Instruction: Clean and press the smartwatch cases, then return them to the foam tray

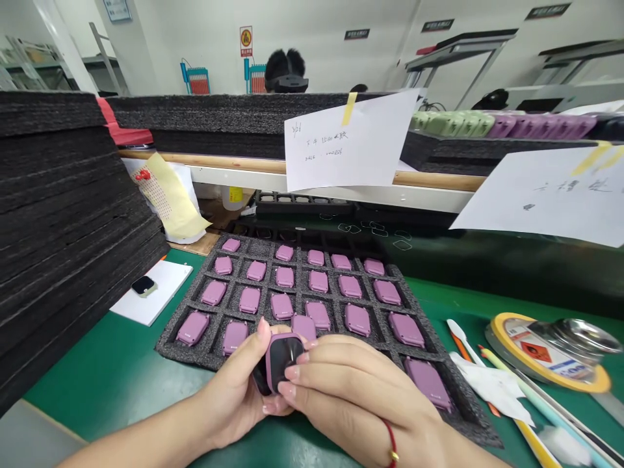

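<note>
A purple watch case with a glossy black screen point(283, 359) is held upright just above the near edge of a black foam tray point(168, 348). The thumb and fingers of my left hand point(238, 383) close around its left side and base. Another dark, glossy piece point(261, 376) shows behind it in the same hand; I cannot make out whether it is separate. My right hand point(361, 390) presses its fingertips along the right edge of the screen. Several purple watch cases point(358, 318) lie back-up in the tray's compartments, and one purple case point(303, 326) shows right behind my hands.
Black foam sheets point(63, 227) are stacked high at left. A watch point(145, 286) lies on white paper point(156, 305). On the right are a yellow-rimmed dispenser bottle point(550, 354), white wipes point(497, 387) and pen-like tools. A shelf with hanging paper notes point(346, 146) crosses behind.
</note>
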Available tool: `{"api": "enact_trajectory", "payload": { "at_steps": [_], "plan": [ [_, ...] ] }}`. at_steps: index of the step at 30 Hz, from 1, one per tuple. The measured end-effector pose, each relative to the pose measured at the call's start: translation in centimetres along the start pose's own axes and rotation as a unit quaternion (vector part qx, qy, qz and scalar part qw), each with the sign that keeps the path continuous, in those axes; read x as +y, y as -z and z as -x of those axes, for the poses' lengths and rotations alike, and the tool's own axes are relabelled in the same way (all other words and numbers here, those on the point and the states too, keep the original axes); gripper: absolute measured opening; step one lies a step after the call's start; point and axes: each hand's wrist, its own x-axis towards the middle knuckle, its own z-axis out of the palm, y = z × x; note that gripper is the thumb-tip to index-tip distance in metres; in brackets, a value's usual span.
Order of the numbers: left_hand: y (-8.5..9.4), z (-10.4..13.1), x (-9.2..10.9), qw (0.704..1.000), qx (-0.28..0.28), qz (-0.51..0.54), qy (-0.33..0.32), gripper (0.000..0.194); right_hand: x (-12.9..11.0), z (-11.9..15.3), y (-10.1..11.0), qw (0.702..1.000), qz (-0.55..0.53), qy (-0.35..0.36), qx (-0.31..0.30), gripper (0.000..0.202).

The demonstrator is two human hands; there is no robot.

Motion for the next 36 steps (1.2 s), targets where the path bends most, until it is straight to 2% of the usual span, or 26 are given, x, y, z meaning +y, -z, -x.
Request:
{"api": "enact_trajectory", "payload": {
  "at_steps": [3,7,10,16,21,27,32,36],
  "plan": [
    [0.0,-0.1,-0.2,0.999,0.024,-0.036,-0.022,0.053,0.2,-0.3,-0.7,0.998,0.056,0.001,0.031,0.033],
    [0.2,-0.1,-0.5,0.989,0.012,-0.133,-0.069,0.051,0.2,-0.1,-1.8,0.994,0.018,-0.103,0.019,0.062],
    [0.3,-0.1,-0.7,0.987,0.025,-0.144,-0.065,0.049,0.2,0.0,-2.0,0.989,-0.036,-0.146,0.012,0.052],
    [0.0,-0.1,-0.4,0.993,0.084,-0.08,-0.029,0.056,0.6,-0.5,-1.1,0.989,-0.063,-0.13,0.043,0.059],
    [-0.2,0.0,-0.1,0.995,0.033,-0.089,-0.006,0.059,0.9,-0.6,-1.1,0.988,-0.084,-0.127,0.036,0.059],
    [-0.2,-0.2,0.1,0.996,0.039,-0.079,-0.003,0.059,0.8,-0.4,-1.3,0.988,-0.086,-0.125,0.021,0.057],
    [-0.1,-0.2,-0.1,0.996,0.041,-0.08,-0.012,0.056,0.8,-0.5,-1.4,0.991,-0.055,-0.123,0.017,0.054],
    [0.1,-0.2,-0.2,0.996,0.039,-0.055,-0.054,0.046,1.6,-0.4,-0.5,0.992,0.058,-0.1,0.051,0.048]
  ]
}}
